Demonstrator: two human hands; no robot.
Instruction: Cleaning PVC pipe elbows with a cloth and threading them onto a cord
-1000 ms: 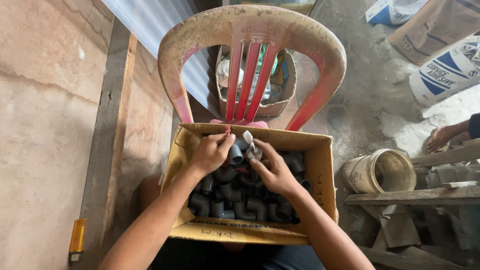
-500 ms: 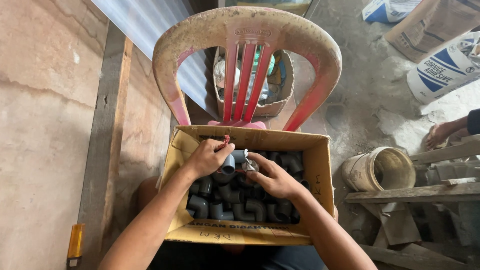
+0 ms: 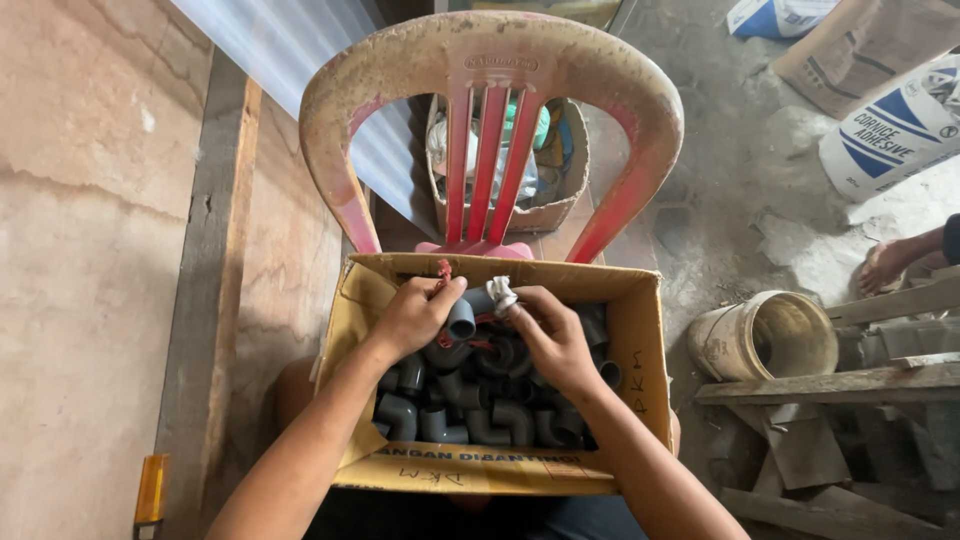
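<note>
Gripping a grey plastic pipe elbow (image 3: 462,318) between them, the left hand (image 3: 412,318) curls its fingers around the fitting's body while the right hand (image 3: 548,335) pinches a crumpled white scrap (image 3: 501,294) against its open end. Both hover over an open cardboard box (image 3: 640,370) heaped with matching grey elbows (image 3: 470,415). That box sits on the seat of a worn, dusty red plastic chair (image 3: 490,70). Rough concrete floor (image 3: 720,150) surrounds it, with a dirty bucket (image 3: 765,335) lying tipped beside weathered timber planks (image 3: 830,385).
</note>
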